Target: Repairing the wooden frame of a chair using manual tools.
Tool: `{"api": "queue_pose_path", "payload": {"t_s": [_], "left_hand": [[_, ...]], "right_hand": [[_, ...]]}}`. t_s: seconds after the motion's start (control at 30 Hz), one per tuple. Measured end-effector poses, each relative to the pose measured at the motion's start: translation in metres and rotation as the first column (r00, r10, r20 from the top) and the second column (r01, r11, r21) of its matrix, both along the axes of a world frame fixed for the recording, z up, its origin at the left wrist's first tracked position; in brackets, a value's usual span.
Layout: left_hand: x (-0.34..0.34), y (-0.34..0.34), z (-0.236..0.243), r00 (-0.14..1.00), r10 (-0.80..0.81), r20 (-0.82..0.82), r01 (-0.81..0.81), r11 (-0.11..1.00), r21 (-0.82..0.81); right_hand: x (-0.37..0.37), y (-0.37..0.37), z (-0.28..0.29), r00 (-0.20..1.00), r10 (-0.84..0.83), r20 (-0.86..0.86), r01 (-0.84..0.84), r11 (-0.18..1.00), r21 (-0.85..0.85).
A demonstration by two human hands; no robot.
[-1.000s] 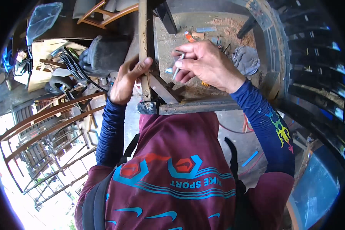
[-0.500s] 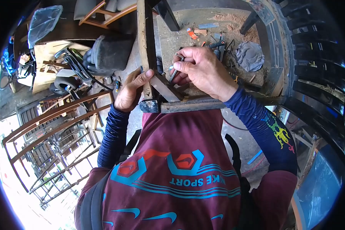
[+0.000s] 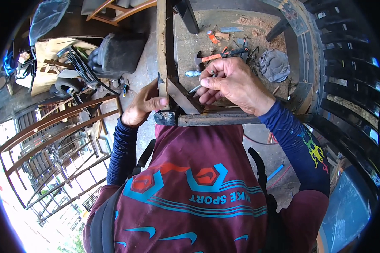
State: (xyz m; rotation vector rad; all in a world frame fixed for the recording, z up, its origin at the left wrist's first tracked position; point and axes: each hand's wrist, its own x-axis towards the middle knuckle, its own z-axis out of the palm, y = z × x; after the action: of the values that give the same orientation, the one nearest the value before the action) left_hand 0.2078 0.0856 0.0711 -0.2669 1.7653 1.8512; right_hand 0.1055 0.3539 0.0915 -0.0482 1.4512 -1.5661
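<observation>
My left hand [image 3: 140,107] grips the pale wooden rail [image 3: 161,46] at the corner of a worn chair frame, thumb over the rail near a diagonal corner block [image 3: 183,97]. My right hand [image 3: 234,86] is closed on a bent metal rod [image 3: 195,88], like a hex key, whose long end points down-left at that block. The near rail [image 3: 226,119] runs crosswise just beneath both hands. At the right, the frame joins a curved black slatted part [image 3: 337,55].
A work board [image 3: 190,42] holds an orange-handled hammer [image 3: 217,56], grey cloth [image 3: 274,65], shavings and scraps. A black padded item [image 3: 120,55], wheel [image 3: 68,86] and wooden chair frames [image 3: 59,114] lie left. A blue panel [image 3: 346,211] stands at lower right.
My right hand has moved right and lower with the rod, bringing its end to the corner block. My left hand has slid lower along the rail, its thumb now nearer the corner.
</observation>
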Motion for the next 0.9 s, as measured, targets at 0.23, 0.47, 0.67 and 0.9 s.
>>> {"api": "queue_pose_path", "payload": {"t_s": [0.23, 0.47, 0.67, 0.9], "left_hand": [[0.016, -0.010, -0.002, 0.995, -0.084, -0.059, 0.092, 0.987, 0.133], [0.019, -0.006, -0.007, 0.992, -0.099, -0.084, 0.104, 0.993, 0.057], [0.011, -0.006, -0.005, 0.997, -0.080, -0.019, 0.082, 0.990, 0.116], [0.009, -0.013, -0.004, 0.994, -0.101, -0.044, 0.104, 0.993, 0.060]], "right_hand": [[-0.019, 0.002, 0.009, 0.923, 0.300, -0.240, -0.287, 0.954, 0.091], [-0.047, 0.001, -0.007, 0.809, 0.588, 0.001, -0.588, 0.808, -0.037], [-0.060, -0.020, -0.001, 0.356, 0.604, -0.713, -0.629, 0.719, 0.295], [-0.049, -0.009, -0.019, 0.261, 0.483, -0.836, -0.597, 0.761, 0.254]]}}
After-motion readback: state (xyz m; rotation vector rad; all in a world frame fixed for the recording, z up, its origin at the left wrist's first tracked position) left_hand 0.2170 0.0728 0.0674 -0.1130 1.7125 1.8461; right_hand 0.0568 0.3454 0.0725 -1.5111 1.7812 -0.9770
